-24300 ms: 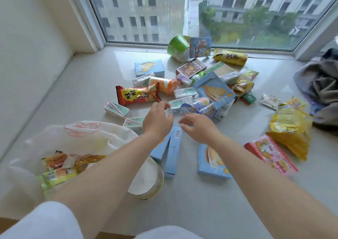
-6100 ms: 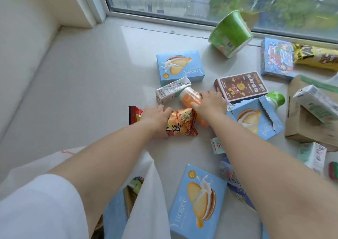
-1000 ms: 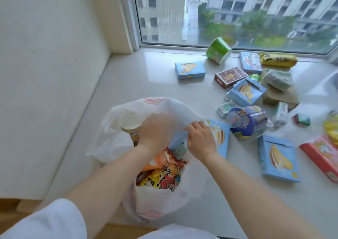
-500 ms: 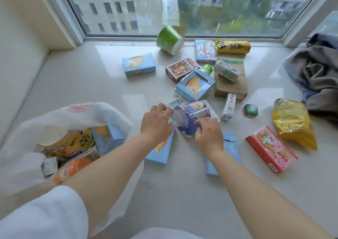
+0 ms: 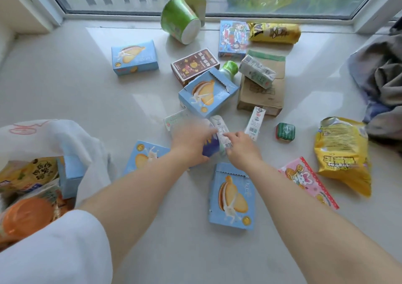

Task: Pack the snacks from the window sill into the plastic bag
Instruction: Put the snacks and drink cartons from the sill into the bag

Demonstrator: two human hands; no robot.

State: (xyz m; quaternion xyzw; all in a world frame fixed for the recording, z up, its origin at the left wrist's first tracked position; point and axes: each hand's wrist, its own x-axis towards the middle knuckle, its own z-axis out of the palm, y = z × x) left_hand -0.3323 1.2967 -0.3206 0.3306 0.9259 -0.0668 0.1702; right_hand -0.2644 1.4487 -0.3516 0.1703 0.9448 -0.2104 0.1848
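both hands, left hand (image 5: 191, 142) and right hand (image 5: 241, 149), grip the blue packet (image 5: 212, 148). bare sill (image 5: 76, 92) lies between it and the plastic bag (image 5: 65, 136)

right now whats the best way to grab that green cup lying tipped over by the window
Take the green cup around its tapered side wall, close to the white base. It lies on its side with the base pointing toward you and the mouth toward the glass, so come down from above with fingers across the wall. The narrower base end probably fits one hand; the wide rim looks harder to span.
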